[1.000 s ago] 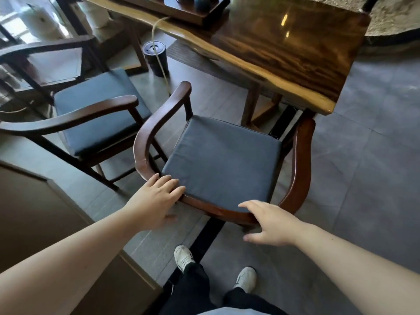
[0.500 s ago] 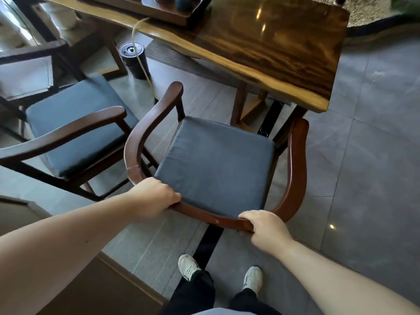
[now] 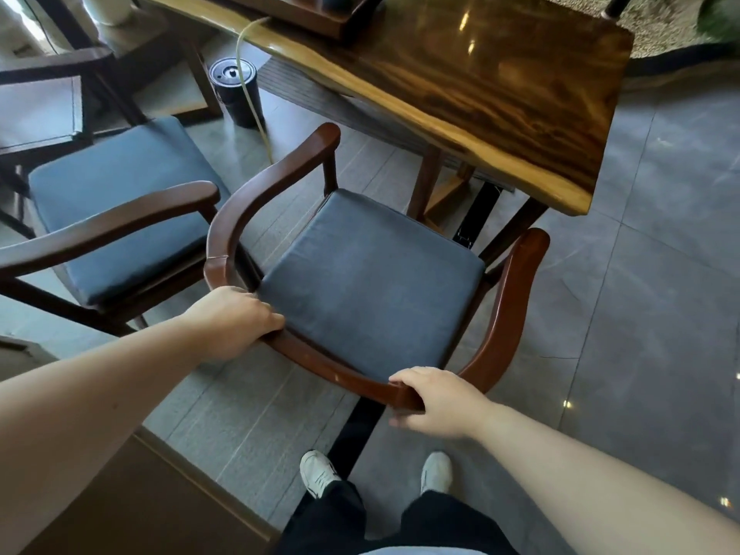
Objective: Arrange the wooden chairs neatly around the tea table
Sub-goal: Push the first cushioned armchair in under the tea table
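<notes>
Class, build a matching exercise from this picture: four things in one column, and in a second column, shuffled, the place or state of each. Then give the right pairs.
Things:
1. glossy dark wooden tea table
2. black cylindrical canister
3. left hand
4. second wooden armchair with blue cushion

Places or states:
A. stands on the floor beside a table leg
B. grips the back rail of the nearer chair
C. stands left of the held chair
D. stands beyond the held chair's seat

Pairs: 1-D, 2-A, 3-B, 4-C
</notes>
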